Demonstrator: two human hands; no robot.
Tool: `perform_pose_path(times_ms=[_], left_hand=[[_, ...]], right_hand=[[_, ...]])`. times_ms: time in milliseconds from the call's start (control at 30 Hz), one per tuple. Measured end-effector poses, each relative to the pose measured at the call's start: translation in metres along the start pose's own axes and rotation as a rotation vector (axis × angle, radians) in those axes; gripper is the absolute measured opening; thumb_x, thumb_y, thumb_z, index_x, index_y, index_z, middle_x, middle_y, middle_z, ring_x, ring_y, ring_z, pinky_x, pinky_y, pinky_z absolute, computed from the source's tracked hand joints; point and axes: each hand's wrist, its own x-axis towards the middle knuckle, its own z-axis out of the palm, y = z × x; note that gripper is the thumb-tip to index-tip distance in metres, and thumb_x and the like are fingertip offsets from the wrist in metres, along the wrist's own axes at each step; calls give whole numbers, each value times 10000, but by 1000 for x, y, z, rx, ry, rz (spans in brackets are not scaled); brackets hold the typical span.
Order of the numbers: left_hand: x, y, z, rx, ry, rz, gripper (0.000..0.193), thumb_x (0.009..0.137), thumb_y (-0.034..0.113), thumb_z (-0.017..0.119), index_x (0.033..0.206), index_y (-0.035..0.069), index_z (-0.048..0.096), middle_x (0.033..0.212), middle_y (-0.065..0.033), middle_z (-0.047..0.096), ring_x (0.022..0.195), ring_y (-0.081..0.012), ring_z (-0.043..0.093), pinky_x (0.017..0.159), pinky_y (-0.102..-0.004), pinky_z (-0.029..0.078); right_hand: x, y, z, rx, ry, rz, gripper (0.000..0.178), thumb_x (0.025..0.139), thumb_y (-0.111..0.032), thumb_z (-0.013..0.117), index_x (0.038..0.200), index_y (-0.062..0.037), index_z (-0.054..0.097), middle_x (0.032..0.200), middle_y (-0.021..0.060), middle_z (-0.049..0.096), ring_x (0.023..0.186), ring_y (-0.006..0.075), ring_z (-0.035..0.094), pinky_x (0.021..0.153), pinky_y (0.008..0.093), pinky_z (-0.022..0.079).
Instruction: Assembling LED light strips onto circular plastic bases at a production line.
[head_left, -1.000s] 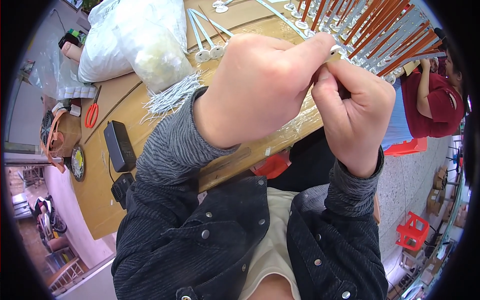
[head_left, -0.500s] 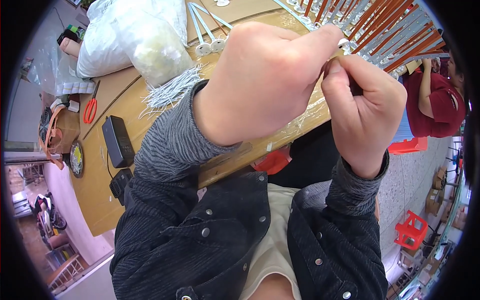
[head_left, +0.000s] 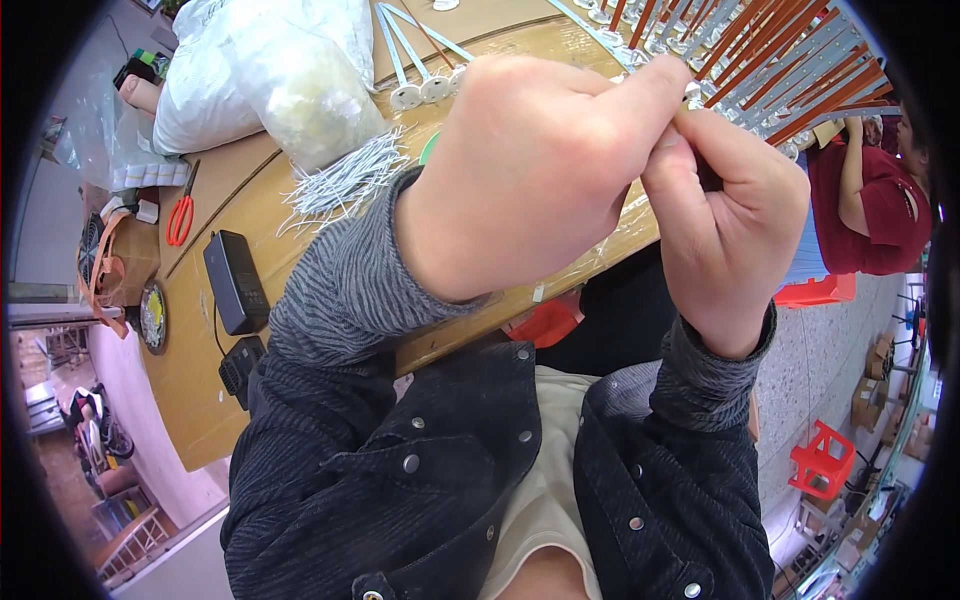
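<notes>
My left hand (head_left: 540,170) and my right hand (head_left: 725,215) meet above the table, both closed, with their fingertips pressed together. Whatever they pinch is mostly hidden; a small white bit (head_left: 692,91) shows just past the fingertips. Behind my left wrist lies a pile of thin white wire-like pieces (head_left: 345,185). Farther off, pale strips with round white disc ends (head_left: 406,97) rest on the table. Beyond my hands, many orange-brown and pale strips (head_left: 770,65) stand crowded together on round clear bases.
White plastic bags (head_left: 290,95) fill the table's far left. Red-handled scissors (head_left: 181,220), a black power adapter (head_left: 236,283) and a round dish (head_left: 153,316) lie on the left. A person in dark red (head_left: 880,200) is at the right, and a red stool (head_left: 824,460) stands on the floor.
My hands have shifted slightly and the fingertips are closer together. Less of the white bit shows between them. A green edge now appears beside my left wrist.
</notes>
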Motion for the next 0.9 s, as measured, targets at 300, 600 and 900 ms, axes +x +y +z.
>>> perform_pose_path(times_ms=[300,600,900], left_hand=[[1,2,3,1,-1,-25,223,732,78,676,943,50,611,593,-69,583,545,-281,633,464,-369,467],[11,5,-16,-205,-171,-167,377,747,-67,731,1115,12,699,808,-129,727,683,-210,740,628,-276,585],[11,12,-17,-256,-159,-165,338,758,-27,755,1087,31,701,703,-112,673,616,-227,705,548,-284,544]], right_hand=[[1,6,-1,75,-14,29,123,912,-27,611,833,68,619,642,51,561,588,82,480,558,236,386],[-12,39,-19,528,-123,140,200,896,-51,713,1021,37,585,987,42,586,896,97,554,739,204,454],[-3,32,-7,735,45,174,281,763,3,842,791,-8,563,803,11,616,728,53,550,639,197,431]])
